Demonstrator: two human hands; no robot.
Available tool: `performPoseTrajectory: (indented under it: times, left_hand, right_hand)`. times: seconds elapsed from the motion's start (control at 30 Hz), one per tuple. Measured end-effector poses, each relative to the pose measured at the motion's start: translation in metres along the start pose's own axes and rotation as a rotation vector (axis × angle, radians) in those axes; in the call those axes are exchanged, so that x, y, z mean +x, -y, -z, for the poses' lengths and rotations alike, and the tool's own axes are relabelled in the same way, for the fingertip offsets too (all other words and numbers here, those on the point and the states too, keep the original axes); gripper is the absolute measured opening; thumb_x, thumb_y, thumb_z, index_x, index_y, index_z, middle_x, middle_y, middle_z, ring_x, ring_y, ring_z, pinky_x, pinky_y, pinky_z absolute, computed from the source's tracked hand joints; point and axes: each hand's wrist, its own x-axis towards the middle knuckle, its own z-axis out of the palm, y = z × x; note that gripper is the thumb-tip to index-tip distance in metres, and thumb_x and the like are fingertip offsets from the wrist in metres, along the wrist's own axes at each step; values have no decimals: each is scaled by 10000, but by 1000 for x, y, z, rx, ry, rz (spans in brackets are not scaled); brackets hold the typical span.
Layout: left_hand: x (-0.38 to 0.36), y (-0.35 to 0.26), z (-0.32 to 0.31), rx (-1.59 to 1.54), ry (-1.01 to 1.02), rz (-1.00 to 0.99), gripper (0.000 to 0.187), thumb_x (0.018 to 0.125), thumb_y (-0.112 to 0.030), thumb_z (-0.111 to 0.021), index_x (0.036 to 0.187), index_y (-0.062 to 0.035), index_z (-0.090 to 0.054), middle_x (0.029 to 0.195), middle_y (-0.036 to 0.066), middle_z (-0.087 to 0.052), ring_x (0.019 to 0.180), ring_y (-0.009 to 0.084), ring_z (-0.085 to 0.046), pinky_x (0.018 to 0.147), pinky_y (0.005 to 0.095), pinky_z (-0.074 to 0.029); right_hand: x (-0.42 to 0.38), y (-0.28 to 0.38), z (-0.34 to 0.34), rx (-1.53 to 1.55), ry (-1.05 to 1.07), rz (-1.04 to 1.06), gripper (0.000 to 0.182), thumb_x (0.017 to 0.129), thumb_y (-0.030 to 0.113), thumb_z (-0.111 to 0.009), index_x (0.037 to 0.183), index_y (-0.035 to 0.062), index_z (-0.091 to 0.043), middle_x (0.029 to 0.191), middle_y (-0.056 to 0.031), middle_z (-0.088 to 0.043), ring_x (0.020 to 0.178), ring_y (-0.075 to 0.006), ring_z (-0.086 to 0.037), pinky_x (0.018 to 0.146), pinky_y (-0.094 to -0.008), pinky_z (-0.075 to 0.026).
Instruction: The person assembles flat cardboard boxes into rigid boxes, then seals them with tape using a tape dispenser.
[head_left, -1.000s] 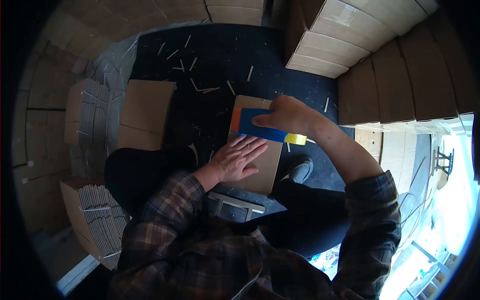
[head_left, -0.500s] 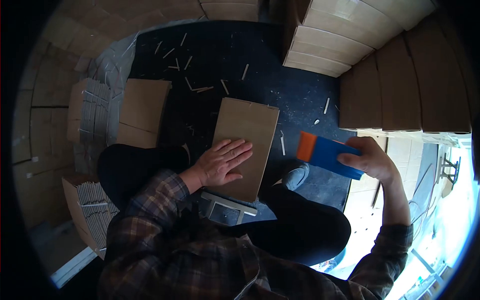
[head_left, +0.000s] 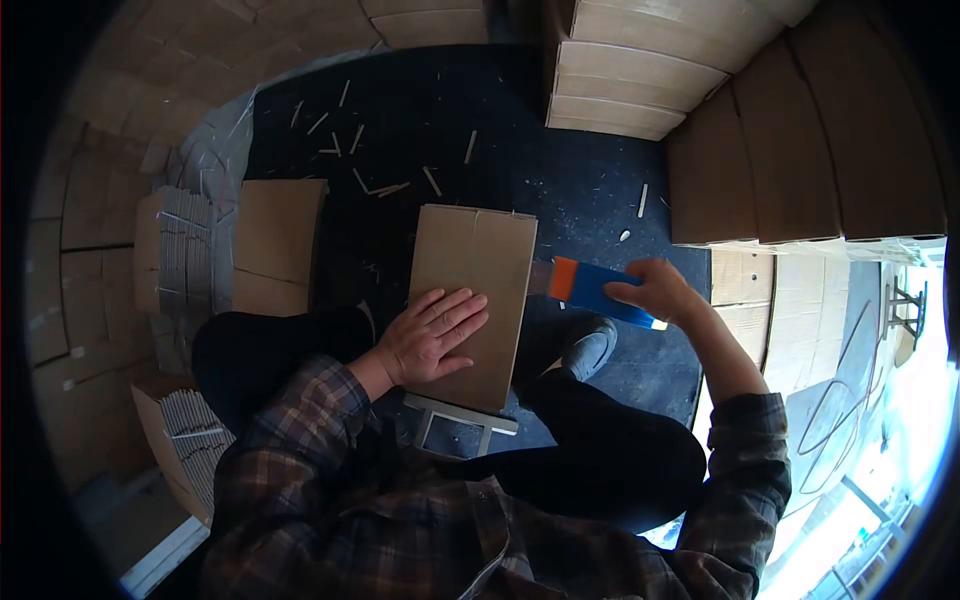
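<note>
A brown cardboard box or stack of flat cardboard (head_left: 480, 250) lies lengthwise before me on a low stool (head_left: 470, 420), whose frame shows at the near edge. My left hand (head_left: 435, 335) rests palm down across its middle, fingers stretched out and holding nothing. In my right hand (head_left: 650, 293) is a wide, flat blue tool (head_left: 597, 292) with an orange band (head_left: 563, 278) at its front. A blurred brownish piece sticks out beyond that band and meets the cardboard's right edge in this view. Its exact kind does not show.
Bundles of folded cardboard (head_left: 185, 250) stand at the left, beside a cardboard piece (head_left: 275, 245). Stacked cartons (head_left: 620, 75) rise at the back right, with more cartons (head_left: 710, 165) along the right. Thin scraps (head_left: 355, 140) litter the dark floor (head_left: 590, 180). My shoe (head_left: 590, 347) is close below the tool.
My right hand has carried the blue tool leftward to the cardboard's right edge. My left hand stays flat on the cardboard. The view has shifted slightly.
</note>
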Motion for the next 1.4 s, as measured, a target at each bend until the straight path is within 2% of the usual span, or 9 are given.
performPoseTrajectory:
  times: [0.33,0.5,0.77,0.83,0.93,1.0,1.1,1.23,1.4]
  left_hand:
    - [-2,2,-2,-59,-43,8,675,818,-407,-652,1390,-110,-451,1490,60,-359,1378,224,-327,1135,422,-232]
    - [-3,3,0,-60,-96,1,681,826,-414,-644,1400,-113,-435,1495,55,-352,1381,210,-322,1135,414,-234]
    - [-10,2,-5,-86,-175,-23,648,840,-409,-644,1387,-118,-451,1496,48,-350,1399,204,-286,1150,405,-207]
    - [-12,-3,-2,-69,-192,-21,645,839,-408,-645,1382,-117,-455,1496,65,-347,1395,219,-295,1137,402,-251]
    - [-9,-19,-6,-288,-337,108,614,855,-390,-642,1372,-112,-462,1444,102,-413,1348,238,-375,1097,409,-322]
    - [-9,-40,-1,-1258,-517,434,544,933,-422,-555,1340,-70,-475,1344,108,-507,1274,233,-461,1055,414,-368]
    - [-20,-68,32,-1924,-485,632,573,980,-483,-433,1364,-57,-444,1302,94,-531,1239,203,-489,1037,391,-387]
    - [-36,-90,53,-2067,-453,536,587,984,-508,-392,1338,-44,-456,1278,100,-545,1218,196,-508,1014,381,-407]
    - [-36,-82,22,-2321,-530,762,451,938,-426,-556,1202,-62,-575,1138,61,-617,1124,184,-561,953,361,-426]
  right_hand:
    - [36,76,12,-236,164,-76,555,788,538,-668,958,11,-712,907,-174,-694,874,-278,-685,782,-381,-538]
    - [40,120,-32,-530,82,-108,491,821,452,-621,1116,62,-672,1152,-170,-646,1080,-315,-626,903,-392,-503]
    - [-51,85,12,-295,-187,-60,540,786,525,-647,873,-4,-714,839,-200,-686,804,-303,-683,711,-380,-521]
    - [-95,93,26,-120,-194,-35,564,793,502,-686,973,-33,-691,822,-169,-680,734,-222,-666,664,-321,-516]
    - [-141,90,21,115,-232,121,589,787,522,-703,964,-40,-679,792,-142,-668,722,-205,-647,649,-309,-506]
    - [-158,94,10,274,-230,261,635,768,573,-710,932,-40,-674,756,-122,-646,695,-180,-621,628,-296,-488]
    - [-173,114,-12,358,-219,307,629,737,577,-734,877,-34,-682,708,-129,-633,669,-167,-607,627,-294,-483]
    - [-168,123,-31,293,-118,272,635,731,555,-746,936,-44,-698,779,-151,-675,705,-200,-637,652,-309,-494]
    - [-158,129,-43,349,-52,359,582,762,522,-730,943,-30,-705,774,-135,-674,697,-197,-632,650,-283,-479]
